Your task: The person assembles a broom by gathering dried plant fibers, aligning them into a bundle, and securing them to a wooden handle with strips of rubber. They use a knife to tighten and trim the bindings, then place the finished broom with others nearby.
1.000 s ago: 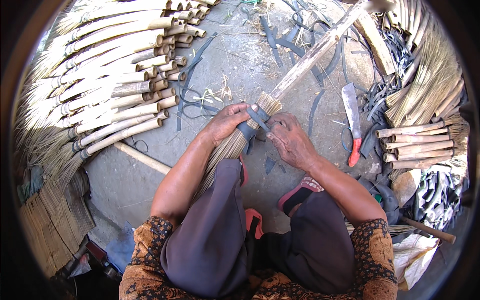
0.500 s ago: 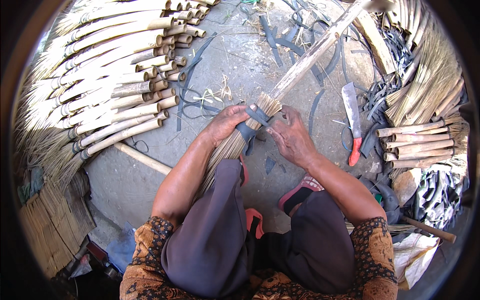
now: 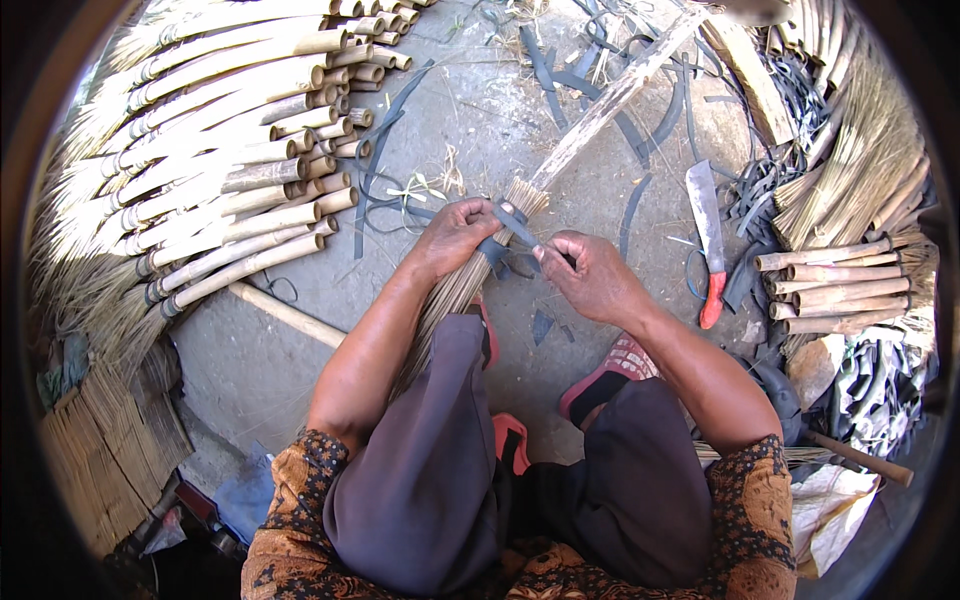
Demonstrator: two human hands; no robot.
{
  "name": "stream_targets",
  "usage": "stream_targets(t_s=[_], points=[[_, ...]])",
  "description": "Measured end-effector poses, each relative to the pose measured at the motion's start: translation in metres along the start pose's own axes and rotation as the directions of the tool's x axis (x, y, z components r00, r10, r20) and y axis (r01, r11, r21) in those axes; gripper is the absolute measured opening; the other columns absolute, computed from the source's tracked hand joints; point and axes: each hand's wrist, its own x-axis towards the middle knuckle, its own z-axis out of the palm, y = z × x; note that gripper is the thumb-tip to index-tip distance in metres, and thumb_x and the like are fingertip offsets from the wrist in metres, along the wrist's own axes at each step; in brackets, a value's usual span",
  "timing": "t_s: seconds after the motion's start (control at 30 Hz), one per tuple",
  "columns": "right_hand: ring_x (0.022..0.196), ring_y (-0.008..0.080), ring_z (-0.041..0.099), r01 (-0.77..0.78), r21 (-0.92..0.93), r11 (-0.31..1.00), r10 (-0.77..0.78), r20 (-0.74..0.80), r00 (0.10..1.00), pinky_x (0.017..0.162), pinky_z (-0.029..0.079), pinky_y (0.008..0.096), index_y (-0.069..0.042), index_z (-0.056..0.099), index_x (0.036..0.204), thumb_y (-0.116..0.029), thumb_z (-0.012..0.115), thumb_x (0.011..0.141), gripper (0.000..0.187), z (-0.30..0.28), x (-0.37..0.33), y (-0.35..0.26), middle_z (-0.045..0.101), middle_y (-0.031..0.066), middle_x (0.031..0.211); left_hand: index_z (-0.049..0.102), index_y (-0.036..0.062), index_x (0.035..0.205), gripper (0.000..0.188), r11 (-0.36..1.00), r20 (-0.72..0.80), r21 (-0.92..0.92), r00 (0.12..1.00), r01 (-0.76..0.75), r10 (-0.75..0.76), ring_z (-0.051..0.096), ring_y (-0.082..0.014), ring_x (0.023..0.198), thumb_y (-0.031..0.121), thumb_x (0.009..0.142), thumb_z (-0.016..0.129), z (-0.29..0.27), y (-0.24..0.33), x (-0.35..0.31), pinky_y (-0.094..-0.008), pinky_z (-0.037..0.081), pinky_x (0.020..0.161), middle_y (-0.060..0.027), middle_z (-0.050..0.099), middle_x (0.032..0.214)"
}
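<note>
- The left grip [image 3: 457,238] is closed around the upper part of a pale tan bundle of thin straw stalks [image 3: 452,292], thumb against a flat dark-grey rubber strip [image 3: 519,229] crossing it.
- The right grip [image 3: 597,277] pinches the strip's end, just beside the bundle.
- The bundle slants down between the left forearm and the dark-trousered left leg [image 3: 425,430].
- A long pale wooden pole [image 3: 620,97] lies beyond the bundle's cut end; whether they touch, I cannot tell.
- To the right, a red-handled machete with a broad grey blade [image 3: 706,220] lies on the grey concrete floor [image 3: 460,110].
- Stacked straw brooms with hollow bamboo handles [image 3: 275,222] crowd the left; short bamboo-handled pieces [image 3: 840,277], the right.
</note>
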Motion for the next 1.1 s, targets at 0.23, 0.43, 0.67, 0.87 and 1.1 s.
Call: stream_targets(t_s=[0.23, 0.43, 0.67, 0.87, 1.1], points=[[0.061, 0.0094, 0.049, -0.446, 0.774, 0.449, 0.307, 0.335, 0.891, 0.053, 0.041, 0.0276, -0.01, 0.055, 0.086, -0.033, 0.059, 0.11, 0.033, 0.007, -0.004, -0.03, 0.049, -0.0019, 0.075, 0.073, 0.0013, 0.111, 0.057, 0.904, -0.253, 0.428, 0.96, 0.0, 0.119, 0.073, -0.0287, 0.086, 0.054, 0.091, 0.077, 0.021, 0.008, -0.008, -0.0394, 0.055, 0.079, -0.0162, 0.075, 0.09], [0.062, 0.007, 0.045, -0.397, 0.75, 0.529, 0.216, 0.333, 0.918, 0.054, 0.041, 0.0254, -0.009, 0.056, 0.086, -0.031, 0.055, 0.112, 0.034, 0.028, -0.005, -0.014, 0.05, -0.002, 0.074, 0.073, 0.004, 0.115, 0.058, 0.82, -0.281, 0.562, 0.957, 0.108, 0.067, 0.073, -0.0245, 0.084, 0.055, 0.09, 0.079, 0.027, 0.016, -0.005, -0.0397, 0.055, 0.077, -0.0149, 0.076, 0.091], [0.064, 0.0055, 0.04, -0.289, 0.603, 0.743, 0.203, 0.208, 0.957, 0.057, 0.036, 0.0261, -0.012, 0.052, 0.083, -0.031, 0.051, 0.113, 0.036, 0.022, -0.028, 0.009, 0.044, -0.0053, 0.073, 0.077, 0.0036, 0.106, 0.057, 0.848, -0.302, 0.498, 0.953, 0.181, -0.026, 0.068, -0.0177, 0.078, 0.058, 0.089, 0.08, 0.009, -0.002, 0.003, -0.0361, 0.054, 0.075, -0.0097, 0.073, 0.082], [0.07, 0.0064, 0.042, -0.256, 0.491, 0.833, 0.186, 0.188, 0.965, 0.064, 0.04, 0.0287, -0.008, 0.054, 0.086, -0.03, 0.051, 0.114, 0.036, 0.017, -0.053, 0.038, 0.044, -0.0066, 0.076, 0.077, 0.0033, 0.101, 0.049, 0.948, -0.231, 0.289, 0.971, 0.132, -0.064, 0.065, -0.0094, 0.075, 0.051, 0.091, 0.082, -0.005, 0.009, -0.006, -0.0285, 0.051, 0.069, -0.0012, 0.073, 0.082], [0.078, 0.025, 0.06, 0.126, 0.147, 0.981, -0.131, 0.023, 0.991, 0.075, 0.049, 0.0381, -0.002, 0.065, 0.104, -0.022, 0.053, 0.11, 0.025, 0.006, -0.018, 0.054, 0.063, 0.0087, 0.082, 0.074, 0.0007, 0.114, 0.053, 0.983, 0.257, -0.166, 0.966, 0.076, -0.032, 0.069, -0.0092, 0.081, 0.043, 0.086, 0.089, 0.01, 0.046, -0.035, -0.0266, 0.056, 0.074, -0.0029, 0.076, 0.096]])
